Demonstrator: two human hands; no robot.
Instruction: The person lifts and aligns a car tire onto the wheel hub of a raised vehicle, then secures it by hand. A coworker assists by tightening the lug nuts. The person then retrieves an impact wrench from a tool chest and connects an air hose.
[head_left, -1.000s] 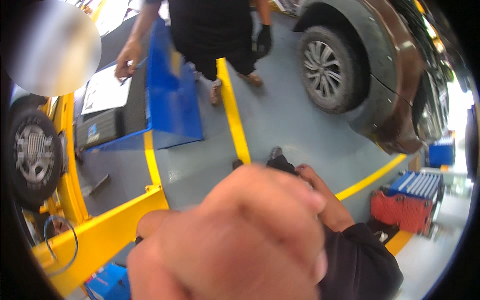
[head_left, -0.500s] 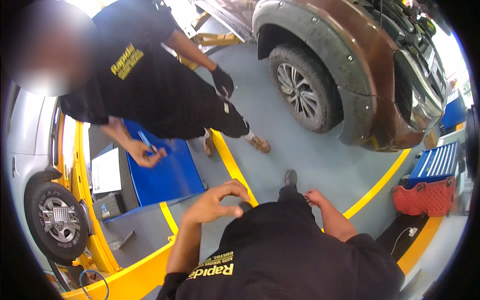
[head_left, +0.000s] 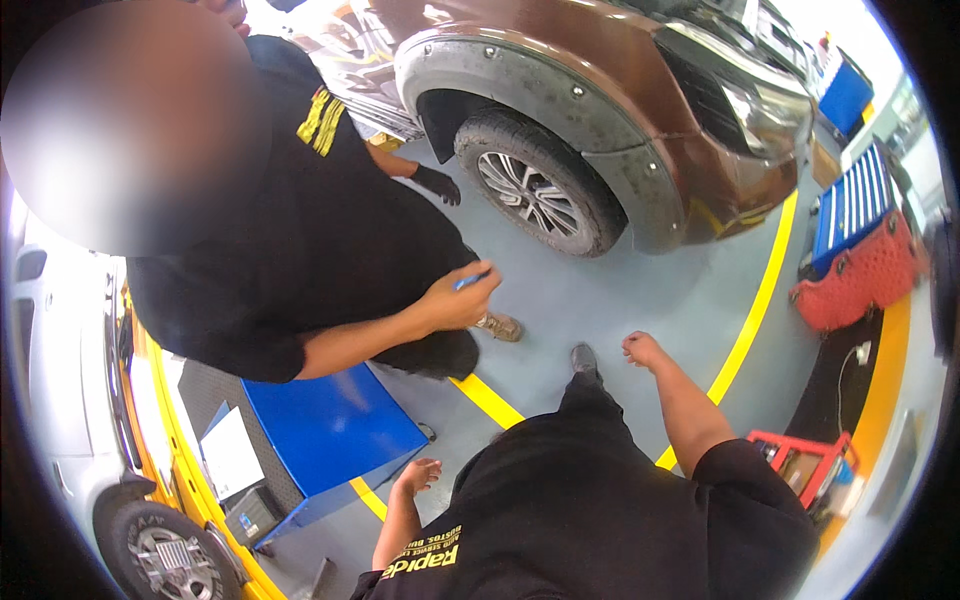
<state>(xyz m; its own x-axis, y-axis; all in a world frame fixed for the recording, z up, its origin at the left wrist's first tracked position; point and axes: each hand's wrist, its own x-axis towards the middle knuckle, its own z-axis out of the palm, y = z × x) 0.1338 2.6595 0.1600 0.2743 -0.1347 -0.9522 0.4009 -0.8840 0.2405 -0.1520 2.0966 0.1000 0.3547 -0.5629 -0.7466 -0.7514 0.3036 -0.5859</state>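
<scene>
My left hand [head_left: 418, 476] hangs low beside my body, its fingers loosely apart and nothing visible in them. It is nearest to a blue cabinet [head_left: 325, 425] with a dark textured top. My right hand [head_left: 645, 350] is held out ahead of my right side with its fingers curled in; nothing shows in it. At my left front stands a co-worker [head_left: 330, 230] in black, whose bare hand [head_left: 462, 298] holds a blue pen [head_left: 470, 281] in front of me. The co-worker's other hand wears a black glove [head_left: 437, 184].
A brown vehicle [head_left: 660, 90] with its front wheel [head_left: 540, 185] stands ahead. A silver vehicle [head_left: 65, 400] is by yellow framing at left. White paper [head_left: 230, 455] lies on the cabinet top. At right are a blue tool chest [head_left: 850, 205], a red creeper [head_left: 862, 272] and a red-framed cart [head_left: 800, 462].
The co-worker has come closer, and the pen hand has moved right, away from the cabinet. My left hand has dropped from in front of my body to my side. My right hand has moved slightly forward.
</scene>
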